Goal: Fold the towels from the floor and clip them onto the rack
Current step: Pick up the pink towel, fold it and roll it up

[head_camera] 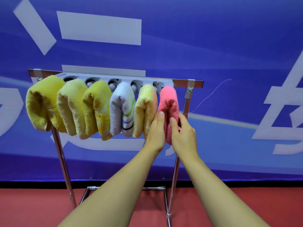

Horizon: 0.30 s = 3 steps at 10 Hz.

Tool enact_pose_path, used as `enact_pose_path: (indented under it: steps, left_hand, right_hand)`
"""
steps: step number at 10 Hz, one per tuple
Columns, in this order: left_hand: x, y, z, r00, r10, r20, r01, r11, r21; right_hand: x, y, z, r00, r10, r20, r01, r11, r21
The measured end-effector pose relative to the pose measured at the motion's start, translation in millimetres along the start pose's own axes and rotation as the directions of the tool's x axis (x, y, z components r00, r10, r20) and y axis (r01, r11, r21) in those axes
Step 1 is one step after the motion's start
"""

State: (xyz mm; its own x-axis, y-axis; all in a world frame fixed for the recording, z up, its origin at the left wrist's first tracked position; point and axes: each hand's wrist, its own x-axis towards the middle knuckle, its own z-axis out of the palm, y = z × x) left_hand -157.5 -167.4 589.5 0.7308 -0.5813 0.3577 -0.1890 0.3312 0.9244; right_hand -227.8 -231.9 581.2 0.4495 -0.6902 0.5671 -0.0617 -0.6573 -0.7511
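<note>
A metal rack (188,84) carries a grey clip bar (124,79) with several folded towels hanging from it. From the left hang yellow towels (44,102), then a white striped towel (122,108), a pale yellow towel (144,110) and a pink towel (169,102) at the right end. My left hand (156,133) lies with straight fingers against the pink towel's left side. My right hand (184,133) holds its right side, thumb in front and fingers behind the fold.
A blue banner wall (229,46) with white lettering stands right behind the rack. The rack's chrome legs (173,177) and base bar stand on a red floor (32,207). A thin loose thread (211,94) trails to the right of the rack.
</note>
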Motion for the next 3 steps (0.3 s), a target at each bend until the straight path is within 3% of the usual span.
enact_pose_path:
  steps: [1,3]
  left_hand:
    - [-12,-2,-9,0.997,0.057,0.057,-0.061,0.996,0.063]
    - [-46,6,-34,0.994,0.108,-0.023,-0.096,0.947,0.305]
  right_hand:
    - [-8,-3,-5,1.0,-0.001,0.008,0.001,1.0,-0.002]
    - [-37,-21,-10,0.98,-0.123,-0.159,0.116,0.992,-0.054]
